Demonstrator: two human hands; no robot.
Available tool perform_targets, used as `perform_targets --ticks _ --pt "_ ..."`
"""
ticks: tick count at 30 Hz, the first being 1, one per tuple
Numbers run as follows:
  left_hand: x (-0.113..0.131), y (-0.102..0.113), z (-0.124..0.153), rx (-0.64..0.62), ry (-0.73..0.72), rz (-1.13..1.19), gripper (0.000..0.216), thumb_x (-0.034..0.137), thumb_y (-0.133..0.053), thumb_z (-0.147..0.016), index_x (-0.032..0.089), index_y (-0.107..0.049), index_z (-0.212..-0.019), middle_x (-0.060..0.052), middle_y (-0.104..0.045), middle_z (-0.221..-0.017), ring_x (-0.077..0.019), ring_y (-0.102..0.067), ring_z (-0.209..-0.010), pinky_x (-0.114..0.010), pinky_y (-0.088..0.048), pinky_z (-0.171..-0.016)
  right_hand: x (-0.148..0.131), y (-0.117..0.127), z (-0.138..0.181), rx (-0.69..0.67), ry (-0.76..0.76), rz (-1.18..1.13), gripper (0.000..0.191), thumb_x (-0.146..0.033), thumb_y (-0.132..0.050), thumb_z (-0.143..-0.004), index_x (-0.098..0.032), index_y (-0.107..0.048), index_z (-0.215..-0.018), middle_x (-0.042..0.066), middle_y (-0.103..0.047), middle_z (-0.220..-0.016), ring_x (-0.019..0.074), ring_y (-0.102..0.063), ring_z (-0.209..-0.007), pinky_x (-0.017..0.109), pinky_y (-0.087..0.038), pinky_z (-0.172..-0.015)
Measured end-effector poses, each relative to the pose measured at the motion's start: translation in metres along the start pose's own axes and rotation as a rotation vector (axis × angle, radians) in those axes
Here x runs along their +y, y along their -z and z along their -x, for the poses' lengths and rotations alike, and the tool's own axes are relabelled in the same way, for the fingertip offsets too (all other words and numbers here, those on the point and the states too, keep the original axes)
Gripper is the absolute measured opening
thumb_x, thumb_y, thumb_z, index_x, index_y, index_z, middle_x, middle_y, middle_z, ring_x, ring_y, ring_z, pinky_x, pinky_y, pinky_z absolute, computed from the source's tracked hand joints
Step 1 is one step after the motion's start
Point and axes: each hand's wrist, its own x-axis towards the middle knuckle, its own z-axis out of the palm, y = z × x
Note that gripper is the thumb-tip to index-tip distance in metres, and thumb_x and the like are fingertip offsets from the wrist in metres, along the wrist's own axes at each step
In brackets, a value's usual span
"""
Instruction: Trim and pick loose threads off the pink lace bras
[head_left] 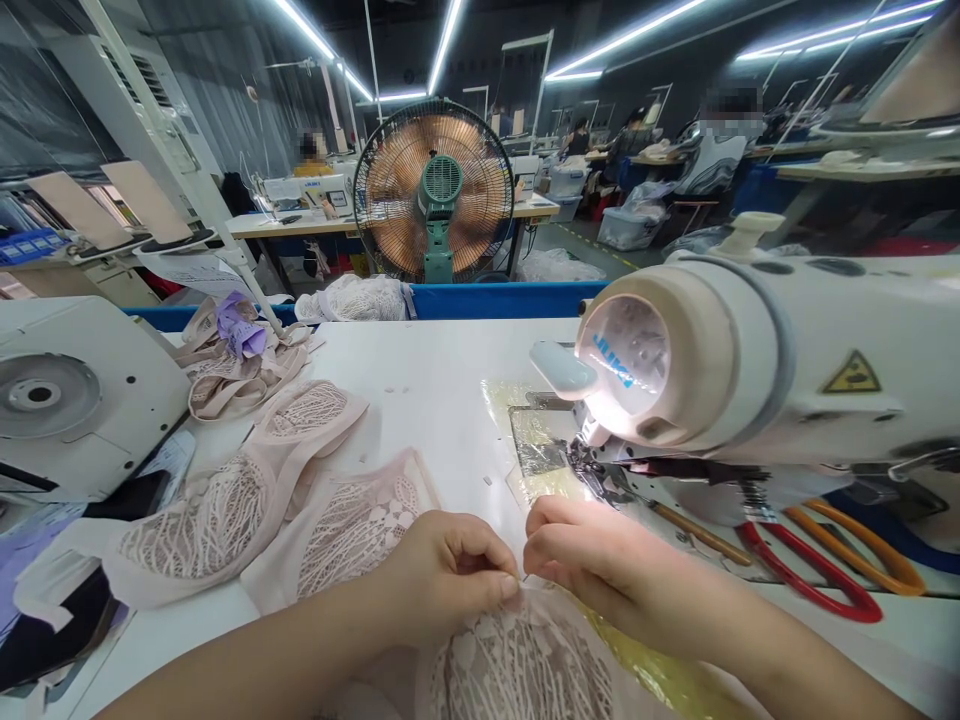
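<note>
Near the front edge of the table, my left hand [457, 570] pinches the top edge of a pale pink lace bra cup [525, 660] between thumb and forefinger. My right hand [581, 560] is closed with curled fingers at the same edge, nearly meeting the left fingertips. Something thin and dark shows at its fingertips, too small to name. The cup hangs below both hands, its lower part cut off by the frame. More pale pink bra pieces with lace cups [199, 515] lie on the table beyond my left forearm.
A sewing machine [697, 350] with its lamp lit stands close on the right. Red [817, 585] and orange [862, 545] looped handles lie below it. Another machine [82, 395] stands left. A large fan [435, 190] is beyond the blue table edge, with people farther back.
</note>
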Motion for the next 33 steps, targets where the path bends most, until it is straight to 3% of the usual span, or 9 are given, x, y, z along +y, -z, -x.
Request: perform_targets --ticks 7,15,24,33 --pt "-0.006 0.006 -0.001 -0.078 0.060 0.157 0.005 0.016 -0.062 -0.066 0.011 -0.063 -0.066 -0.003 -0.060 -0.063 -0.0112 -0.053 -0.059 -0.023 -0.038 -0.056 0.006 -0.005 -0.001 0.036 0.050 -0.134 0.019 -0.012 -0.037 -0.087 -0.018 -0.055 -0.080 0.003 -0.049 -0.076 0.0129 -0.047 -0.068 0.025 -0.040 -0.060" --pt "-0.010 0.009 -0.002 -0.142 0.129 0.225 0.008 0.018 -0.064 -0.067 0.012 -0.066 -0.069 -0.001 -0.063 -0.063 -0.0103 -0.055 -0.061 -0.022 -0.041 -0.061 0.005 -0.009 0.004 0.072 0.074 0.036 0.028 -0.008 -0.031 -0.084 -0.019 -0.057 -0.085 0.002 -0.044 -0.071 0.0129 -0.042 -0.061 0.024 -0.033 -0.052" --pt "-0.010 0.009 -0.001 -0.136 0.139 0.254 0.011 0.022 -0.066 -0.066 0.012 -0.066 -0.068 -0.001 -0.063 -0.063 -0.0110 -0.055 -0.062 -0.023 -0.042 -0.063 0.004 -0.007 0.005 0.050 0.054 0.017 0.027 -0.007 -0.032 -0.085 -0.020 -0.056 -0.086 0.002 -0.044 -0.073 0.0126 -0.043 -0.062 0.023 -0.034 -0.053" --pt "-0.013 0.010 -0.001 -0.152 0.137 0.238 0.005 0.015 -0.063 -0.067 0.012 -0.066 -0.068 0.001 -0.061 -0.059 -0.0081 -0.052 -0.056 -0.020 -0.039 -0.056 0.000 -0.003 0.002 -0.001 0.085 0.057 0.032 -0.004 -0.031 -0.082 -0.019 -0.058 -0.087 0.001 -0.041 -0.071 0.0115 -0.041 -0.061 0.022 -0.032 -0.053"
